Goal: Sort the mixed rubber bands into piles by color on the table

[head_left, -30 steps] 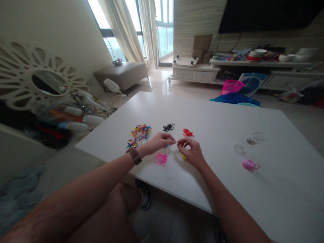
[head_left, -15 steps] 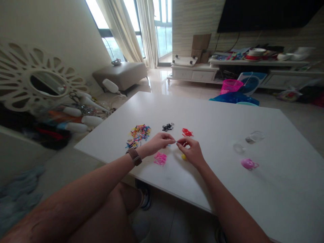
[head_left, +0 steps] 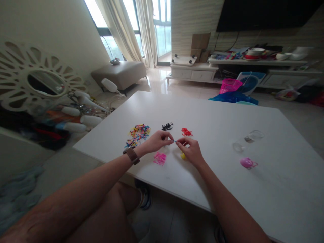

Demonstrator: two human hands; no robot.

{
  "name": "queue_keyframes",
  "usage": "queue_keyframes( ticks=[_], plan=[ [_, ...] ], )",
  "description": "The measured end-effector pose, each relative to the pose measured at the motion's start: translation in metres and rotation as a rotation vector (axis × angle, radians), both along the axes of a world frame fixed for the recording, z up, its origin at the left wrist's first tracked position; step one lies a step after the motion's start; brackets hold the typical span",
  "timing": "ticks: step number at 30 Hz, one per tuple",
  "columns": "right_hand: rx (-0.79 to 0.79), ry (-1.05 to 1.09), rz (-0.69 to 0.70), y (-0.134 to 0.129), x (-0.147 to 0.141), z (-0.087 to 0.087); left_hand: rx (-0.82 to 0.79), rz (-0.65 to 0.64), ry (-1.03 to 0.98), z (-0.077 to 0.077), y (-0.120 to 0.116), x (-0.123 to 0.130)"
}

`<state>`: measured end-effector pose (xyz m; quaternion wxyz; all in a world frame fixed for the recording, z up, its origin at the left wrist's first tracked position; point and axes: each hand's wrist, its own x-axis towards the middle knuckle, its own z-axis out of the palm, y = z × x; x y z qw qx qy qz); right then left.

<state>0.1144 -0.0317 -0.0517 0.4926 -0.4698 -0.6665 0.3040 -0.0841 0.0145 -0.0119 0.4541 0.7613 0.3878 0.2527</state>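
Note:
My left hand (head_left: 159, 140), with a brown watch (head_left: 132, 155) on its wrist, and my right hand (head_left: 190, 148) meet fingertip to fingertip above the table. Pinched between them is a tiny blue rubber band (head_left: 174, 141). Left of my left hand lies a mixed heap of coloured rubber bands (head_left: 139, 133). Black rubber bands (head_left: 167, 126) lie beyond the hands, and red ones (head_left: 186, 132) just past my right hand. Nearer me is a pile of pink rubber bands (head_left: 159, 158). Yellow rubber bands (head_left: 183, 156) are partly hidden by my right hand.
On the right of the white table (head_left: 227, 189) are a clear jar (head_left: 254, 135) on its side, a clear round lid (head_left: 238, 147) and a pink-purple item (head_left: 248, 163) with a loop. A pink basket (head_left: 230, 85) stands beyond the far edge. White lamp-like parts (head_left: 91, 120) crowd the left.
My fingertips still meet at nearly the same spot, and the blue band now shows more clearly between them. My left fingers have shifted slightly. The piles look the same.

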Motion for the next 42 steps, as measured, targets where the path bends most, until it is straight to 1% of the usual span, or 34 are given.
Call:
queue_keyframes(
  ticks=[7, 12, 16, 19, 21, 23, 25, 26, 28, 32, 35, 37, 39, 41, 42],
  plan=[
    [-0.015, -0.002, -0.032, -0.001, -0.001, 0.001, -0.041, 0.057, -0.013, 0.001, 0.002, -0.001],
    [-0.009, -0.007, -0.059, -0.002, -0.002, 0.003, -0.086, 0.095, -0.017, 0.008, 0.001, 0.001],
    [-0.015, -0.003, -0.116, -0.001, -0.001, 0.004, -0.108, 0.125, -0.056, 0.013, 0.010, -0.010],
    [-0.020, 0.009, -0.166, 0.000, 0.000, 0.003, -0.103, 0.169, -0.092, 0.015, 0.018, -0.020],
    [-0.010, 0.008, -0.170, -0.001, -0.002, 0.003, -0.085, 0.197, -0.086, 0.014, 0.018, -0.022],
    [0.006, -0.007, -0.141, -0.001, -0.004, 0.003, -0.067, 0.172, -0.041, 0.014, 0.014, -0.017],
    [0.017, -0.020, -0.108, -0.002, -0.006, 0.002, -0.049, 0.099, 0.029, 0.012, 0.010, -0.010],
    [0.019, -0.017, -0.108, -0.002, -0.005, 0.002, -0.032, 0.072, 0.057, 0.011, 0.009, -0.007],
    [0.015, 0.009, -0.150, -0.001, -0.003, 0.001, 0.027, 0.066, 0.121, 0.008, 0.012, -0.008],
    [-0.007, 0.052, -0.265, 0.003, 0.005, 0.002, 0.170, 0.075, 0.297, -0.004, 0.030, -0.027],
    [0.004, 0.039, -0.245, 0.003, 0.006, 0.003, 0.212, 0.091, 0.365, -0.014, 0.039, -0.041],
    [0.018, 0.016, -0.217, 0.003, 0.005, 0.002, 0.203, 0.108, 0.362, -0.018, 0.041, -0.046],
    [0.025, -0.010, -0.211, 0.003, 0.004, 0.000, 0.169, 0.124, 0.335, -0.018, 0.042, -0.046],
    [0.023, -0.030, -0.217, 0.003, 0.004, -0.003, 0.096, 0.154, 0.267, -0.014, 0.041, -0.044],
    [0.021, -0.039, -0.209, 0.004, 0.004, -0.004, 0.030, 0.174, 0.209, -0.012, 0.040, -0.042]
  ],
)
